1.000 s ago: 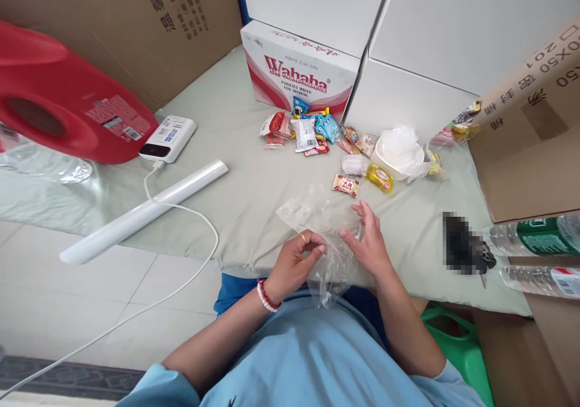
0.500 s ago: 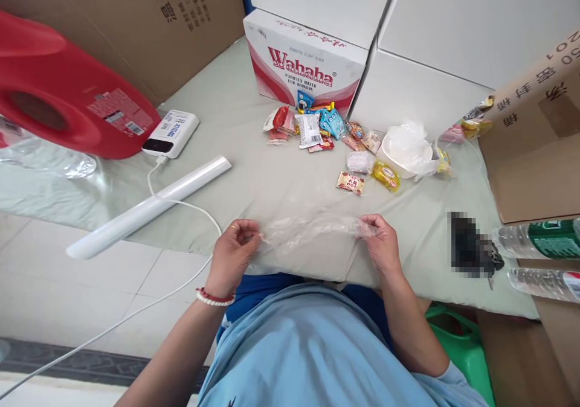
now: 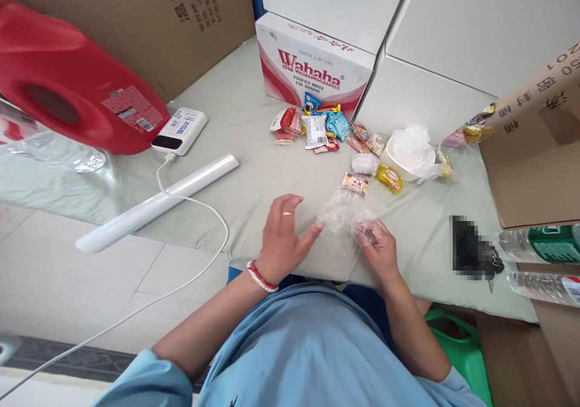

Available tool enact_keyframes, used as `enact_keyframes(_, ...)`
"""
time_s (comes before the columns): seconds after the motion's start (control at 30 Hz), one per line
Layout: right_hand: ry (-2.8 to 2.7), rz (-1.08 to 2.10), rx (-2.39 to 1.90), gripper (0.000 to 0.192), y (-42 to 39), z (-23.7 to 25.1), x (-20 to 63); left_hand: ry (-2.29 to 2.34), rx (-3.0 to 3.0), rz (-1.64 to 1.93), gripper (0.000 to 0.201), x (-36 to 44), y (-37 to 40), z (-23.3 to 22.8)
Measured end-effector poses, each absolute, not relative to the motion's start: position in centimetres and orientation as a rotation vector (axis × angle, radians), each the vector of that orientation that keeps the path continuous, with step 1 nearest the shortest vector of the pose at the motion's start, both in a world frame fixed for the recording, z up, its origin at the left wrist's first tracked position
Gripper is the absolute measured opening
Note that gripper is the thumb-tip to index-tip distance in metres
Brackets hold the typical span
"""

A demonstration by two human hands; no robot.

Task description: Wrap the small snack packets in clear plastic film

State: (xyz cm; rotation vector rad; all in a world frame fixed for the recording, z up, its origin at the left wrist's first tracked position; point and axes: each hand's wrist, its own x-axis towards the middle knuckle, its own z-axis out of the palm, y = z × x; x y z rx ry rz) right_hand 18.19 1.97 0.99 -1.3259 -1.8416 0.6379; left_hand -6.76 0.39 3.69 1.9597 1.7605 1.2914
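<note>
Between my hands is a thin, clear plastic bag (image 3: pixel 341 214), crumpled over the cloth. My right hand (image 3: pixel 379 250) is closed on its right end, fingers gathered round the film. My left hand (image 3: pixel 285 235), with a ring and a beaded bracelet, is open beside the bag's left edge, thumb and fingers apart; the thumb tip is close to the film. Just beyond the bag lie a cream-coloured snack packet (image 3: pixel 354 184), a yellow packet (image 3: pixel 389 178) and a whitish wrapped packet (image 3: pixel 365 164). Behind them stands a white bowl (image 3: pixel 401 164) with clear plastic in it.
Several snack packets (image 3: pixel 316 130) are heaped against a Wahaba-style white and red carton (image 3: pixel 312 63). A white tube-like strip (image 3: pixel 158 203), a cable (image 3: pixel 222 226), a power bank (image 3: pixel 180 131) and a red jug (image 3: pixel 81 81) lie left. Water bottles (image 3: pixel 539 244) and a cardboard box (image 3: pixel 534 171) are at right.
My left hand has let go of the bag's left end, opened and moved right towards my right hand. The bag, stretched out before, is now bunched near my right hand.
</note>
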Motion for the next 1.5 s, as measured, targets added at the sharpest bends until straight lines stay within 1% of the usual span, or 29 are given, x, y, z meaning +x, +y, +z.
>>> enact_keyframes(0.1, -1.891, 0.569, -1.292, 0.011, 1.4, 1.0, 18.0, 1.681, 2.004, 1.26, 0.069, -3.6, 1.2, 3.8)
enact_keyframes(0.17, -1.901, 0.542, -1.275, 0.011, 1.2, 1.2, 17.9, 1.646, 2.002, 1.156, 0.069, -2.4, 1.9, 3.2)
enact_keyframes(0.2, -1.897, 0.533, -1.271, 0.01, 1.1, 1.2, 18.0, 1.641, 1.962, 1.108, 0.064, -2.2, 2.4, 2.7)
enact_keyframes(0.27, -1.876, 0.524, -1.276, 0.01, 1.0, 1.3, 18.2, 1.635, 1.777, 1.045, 0.045, -2.5, 3.5, 1.6)
enact_keyframes(0.33, -1.874, 0.536, -1.275, 0.011, 0.9, 1.2, 18.7, 1.587, 1.468, 1.01, 0.018, -3.3, 4.5, 0.7)
enact_keyframes(0.37, -1.881, 0.543, -1.27, 0.011, 0.8, 1.1, 19.0, 1.543, 1.285, 1.018, 0.009, -3.8, 4.9, 0.5)
enact_keyframes(0.4, -1.892, 0.545, -1.263, 0.011, 0.6, 1.0, 19.3, 1.491, 1.102, 1.044, 0.006, -4.3, 5.2, 0.5)
enact_keyframes(0.53, -1.943, 0.531, -1.247, 0.01, 0.2, 0.5, 20.4, 1.231, 0.539, 1.198, 0.02, -6.5, 5.8, 1.7)
enact_keyframes(0.63, -1.956, 0.54, -1.251, 0.01, 0.0, 0.4, 21.0, 1.184, 0.385, 1.28, 0.024, -8.5, 5.8, 2.3)
enact_keyframes(0.7, -1.947, 0.527, -1.287, 0.012, -0.1, 0.2, 21.5, 1.3, 0.428, 1.33, 0.021, -9.7, 5.4, 2.1)
enact_keyframes(0.77, -1.947, 0.508, -1.336, 0.014, -0.1, -0.1, 21.8, 1.464, 0.596, 1.329, 0.017, -10.5, 4.6, 1.6)
enact_keyframes(0.87, -1.965, 0.52, -1.404, 0.015, -0.1, -0.7, 22.3, 1.735, 0.984, 1.218, 0.018, -11.0, 2.7, 0.6)
enact_keyframes(0.97, -1.906, 0.637, -1.523, 0.017, 0.3, -0.6, 23.3, 1.971, 1.259, 1.049, 0.024, -11.1, 0.6, 0.0)
enact_keyframes(1.03, -1.777, 0.675, -1.631, 0.024, 0.9, 0.3, 24.0, 2.045, 1.319, 0.967, 0.027, -11.0, -0.4, -0.1)
enact_keyframes(1.07, -1.699, 0.639, -1.677, 0.026, 1.2, 1.2, 24.3, 2.06, 1.328, 0.94, 0.028, -10.9, -0.7, 0.0)
enact_keyframes(1.13, -1.587, 0.464, -1.708, 0.026, 1.8, 3.6, 24.2, 2.069, 1.338, 0.904, 0.029, -10.8, -1.0, 0.1)
enact_keyframes(1.2, -1.608, 0.313, -1.629, 0.021, 2.3, 6.4, 23.0, 2.067, 1.355, 0.88, 0.029, -10.6, -1.1, 0.2)
enact_keyframes(1.27, -1.803, 0.354, -1.467, 0.017, 2.6, 8.6, 20.7, 2.061, 1.374, 0.866, 0.028, -10.5, -1.0, 0.3)
enact_keyframes(1.33, -2.124, 0.545, -1.294, 0.017, 2.8, 9.6, 17.7, 2.059, 1.39, 0.861, 0.028, -10.4, -1.1, 0.2)
enact_keyframes(1.4, -2.48, 0.701, -1.223, 0.018, 2.8, 9.3, 14.8, 2.058, 1.403, 0.868, 0.028, -10.4, -1.3, 0.1)
enact_keyframes(1.5, -2.932, 0.715, -1.258, 0.008, 2.3, 7.8, 11.9, 2.044, 1.418, 0.888, 0.029, -10.7, -1.7, 0.0)
